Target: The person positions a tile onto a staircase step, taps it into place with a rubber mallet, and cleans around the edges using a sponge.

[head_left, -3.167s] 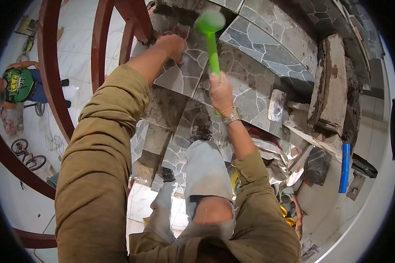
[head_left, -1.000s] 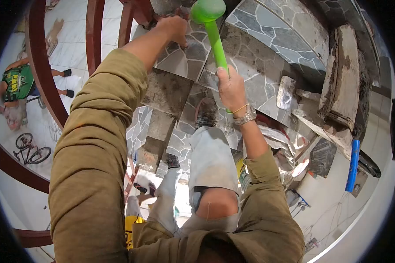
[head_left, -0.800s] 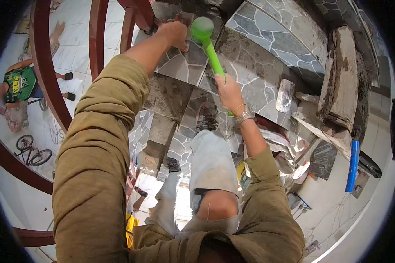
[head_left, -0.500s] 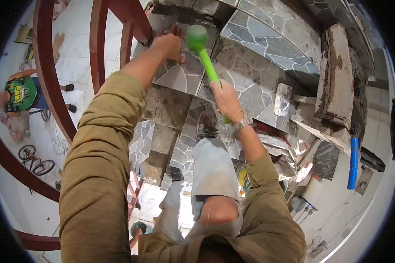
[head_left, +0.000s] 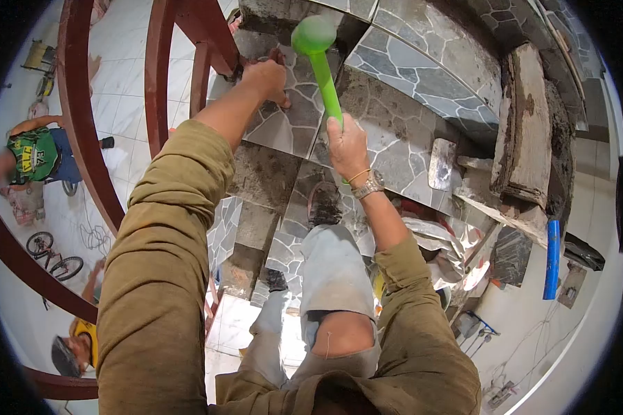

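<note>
A bright green mallet point(head_left: 327, 83) with a rounded, blurred head is gripped by its handle in my right hand point(head_left: 346, 146). Its head is over the stair tread, to the right of my left hand point(head_left: 266, 77). That left hand lies on a grey stone-patterned tile point(head_left: 291, 114) with white joint lines, beside the foot of a dark red post, its fingers spread. One shoe point(head_left: 324, 203) of mine stands on a lower step below the mallet's handle.
Dark red railing bars point(head_left: 158, 69) curve up on the left. A trowel point(head_left: 441, 164) lies on the tread at right, near a rough wooden block point(head_left: 531, 124) and a blue pipe point(head_left: 552, 259). Below left are a person in green point(head_left: 36, 153), a person in yellow point(head_left: 83, 344) and a bicycle point(head_left: 52, 257).
My right hand and the mallet have moved slightly up in the view. My left hand stays on the tile. A person in yellow now shows at lower left.
</note>
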Demonstrator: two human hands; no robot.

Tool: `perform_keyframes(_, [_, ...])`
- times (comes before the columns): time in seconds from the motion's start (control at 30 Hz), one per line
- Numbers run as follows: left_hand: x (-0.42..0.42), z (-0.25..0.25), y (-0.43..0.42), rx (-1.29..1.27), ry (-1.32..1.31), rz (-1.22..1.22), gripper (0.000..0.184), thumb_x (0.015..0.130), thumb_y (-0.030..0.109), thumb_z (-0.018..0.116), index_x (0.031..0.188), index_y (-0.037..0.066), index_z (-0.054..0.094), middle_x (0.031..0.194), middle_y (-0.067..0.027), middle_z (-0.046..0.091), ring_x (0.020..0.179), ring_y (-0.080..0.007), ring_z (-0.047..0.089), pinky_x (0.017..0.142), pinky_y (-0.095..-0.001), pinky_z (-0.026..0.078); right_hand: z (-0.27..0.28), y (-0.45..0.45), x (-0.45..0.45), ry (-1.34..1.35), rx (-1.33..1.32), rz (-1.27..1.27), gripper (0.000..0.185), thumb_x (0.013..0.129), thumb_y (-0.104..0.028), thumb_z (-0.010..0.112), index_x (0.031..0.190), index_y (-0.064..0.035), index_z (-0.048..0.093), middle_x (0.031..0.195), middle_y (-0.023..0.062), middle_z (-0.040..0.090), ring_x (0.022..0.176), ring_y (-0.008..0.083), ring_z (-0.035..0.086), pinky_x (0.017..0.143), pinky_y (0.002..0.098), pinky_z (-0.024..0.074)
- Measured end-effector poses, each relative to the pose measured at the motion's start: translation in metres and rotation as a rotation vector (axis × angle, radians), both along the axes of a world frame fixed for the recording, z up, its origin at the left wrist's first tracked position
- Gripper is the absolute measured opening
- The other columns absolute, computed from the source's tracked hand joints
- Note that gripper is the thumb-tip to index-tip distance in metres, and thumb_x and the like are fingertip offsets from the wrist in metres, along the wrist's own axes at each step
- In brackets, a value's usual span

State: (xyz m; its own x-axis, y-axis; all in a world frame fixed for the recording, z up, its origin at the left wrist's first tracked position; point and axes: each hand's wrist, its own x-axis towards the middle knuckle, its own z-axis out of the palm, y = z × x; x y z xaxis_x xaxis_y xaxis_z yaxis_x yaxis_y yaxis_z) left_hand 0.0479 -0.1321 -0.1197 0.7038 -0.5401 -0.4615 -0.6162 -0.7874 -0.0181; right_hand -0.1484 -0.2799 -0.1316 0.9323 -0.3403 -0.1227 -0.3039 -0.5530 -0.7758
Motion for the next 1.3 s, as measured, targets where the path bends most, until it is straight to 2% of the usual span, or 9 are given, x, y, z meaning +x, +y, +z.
perform_keyframes(0.43, [0.004, 0.005, 0.000, 0.002, 0.074, -0.022, 0.074, 0.065, 0.054, 0.084, 0.111, -0.002, 0.068, 0.113, -0.0206, 0.068, 0.109, -0.0343, 0.066, 0.089, -0.0457, 0.054, -0.009, -0.017, 0.016, 0.031, -0.041, 0.060, 0.046, 0.099, -0.045, 0.044, 0.093, -0.0013, 0.058, 0.082, 0.0291, 0.062, 0.083, 0.0518, 0.058, 0.070, 0.0567, 0.0443])
perform_keyframes(0.47, [0.006, -0.001, -0.002, 0.045, 0.114, 0.023, 0.079, 0.065, 0.051, 0.085, 0.124, 0.004, 0.065, 0.128, -0.0136, 0.064, 0.119, -0.0320, 0.061, 0.105, -0.0649, 0.033, -0.007, -0.013, 0.019, 0.024, -0.039, 0.056, 0.046, 0.099, -0.045, 0.044, 0.093, -0.0011, 0.058, 0.083, 0.0292, 0.062, 0.084, 0.0518, 0.058, 0.071, 0.0568, 0.0443])
perform_keyframes(0.57, [0.004, -0.006, -0.001, -0.014, 0.039, 0.025, 0.074, 0.064, 0.054, 0.084, 0.113, 0.000, 0.068, 0.113, -0.0184, 0.069, 0.109, -0.0355, 0.066, 0.089, -0.0473, 0.054, -0.010, -0.013, 0.010, 0.053, -0.060, 0.064, 0.047, 0.099, -0.044, 0.043, 0.095, -0.0004, 0.059, 0.085, 0.0297, 0.062, 0.086, 0.0520, 0.058, 0.073, 0.0570, 0.0443])
perform_keyframes(0.9, [-0.014, -0.003, 0.010, -0.091, -0.085, 0.060, 0.079, 0.066, 0.057, 0.083, 0.115, -0.002, 0.065, 0.117, -0.0198, 0.066, 0.111, -0.0381, 0.063, 0.091, -0.0468, 0.053, -0.044, -0.037, 0.017, 0.162, -0.076, 0.139, 0.045, 0.100, -0.041, 0.042, 0.097, 0.0009, 0.058, 0.095, 0.0312, 0.063, 0.091, 0.0525, 0.057, 0.075, 0.0571, 0.0454])
perform_keyframes(1.0, [-0.009, -0.016, 0.021, -0.135, 0.013, 0.138, 0.085, 0.066, 0.057, 0.083, 0.122, -0.002, 0.059, 0.127, -0.0208, 0.057, 0.119, -0.0411, 0.056, 0.100, -0.0550, 0.042, -0.017, -0.032, 0.023, 0.157, -0.053, 0.159, 0.043, 0.100, -0.039, 0.043, 0.096, 0.0010, 0.058, 0.096, 0.0307, 0.063, 0.087, 0.0522, 0.059, 0.073, 0.0573, 0.0457])
perform_keyframes(1.07, [-0.008, -0.011, 0.015, -0.084, 0.099, 0.209, 0.096, 0.066, 0.055, 0.084, 0.138, 0.000, 0.050, 0.148, -0.0214, 0.043, 0.133, -0.0426, 0.045, 0.112, -0.0630, 0.025, -0.009, -0.030, 0.029, 0.079, -0.152, 0.240, 0.042, 0.099, -0.039, 0.045, 0.096, 0.0008, 0.057, 0.095, 0.0307, 0.063, 0.085, 0.0527, 0.058, 0.073, 0.0577, 0.0457])
perform_keyframes(1.17, [-0.019, -0.020, 0.021, -0.202, -0.121, 0.126, 0.069, 0.069, 0.053, 0.082, 0.108, -0.001, 0.067, 0.116, -0.0216, 0.064, 0.107, -0.0370, 0.065, 0.100, -0.0639, 0.038, -0.007, -0.018, 0.049, -0.115, -0.360, 0.405, 0.039, 0.099, -0.037, 0.046, 0.097, 0.0001, 0.057, 0.091, 0.0305, 0.063, 0.083, 0.0534, 0.058, 0.073, 0.0581, 0.0458])
perform_keyframes(1.23, [-0.022, -0.016, 0.016, -0.149, -0.054, 0.089, 0.062, 0.071, 0.050, 0.081, 0.107, 0.001, 0.068, 0.111, -0.0195, 0.067, 0.105, -0.0346, 0.066, 0.101, -0.0616, 0.037, 0.000, -0.006, 0.066, -0.243, -0.410, 0.444, 0.034, 0.099, -0.033, 0.046, 0.098, -0.0006, 0.057, 0.088, 0.0295, 0.062, 0.082, 0.0522, 0.059, 0.072, 0.0575, 0.0465])
perform_keyframes(1.3, [-0.025, -0.011, 0.014, -0.136, -0.036, 0.083, 0.055, 0.073, 0.047, 0.080, 0.106, 0.004, 0.070, 0.108, -0.0163, 0.069, 0.104, -0.0318, 0.067, 0.103, -0.0581, 0.035, 0.007, 0.010, 0.078, -0.073, -0.220, 0.266, 0.032, 0.098, -0.031, 0.046, 0.099, -0.0010, 0.057, 0.088, 0.0297, 0.062, 0.084, 0.0518, 0.059, 0.072, 0.0568, 0.0471])
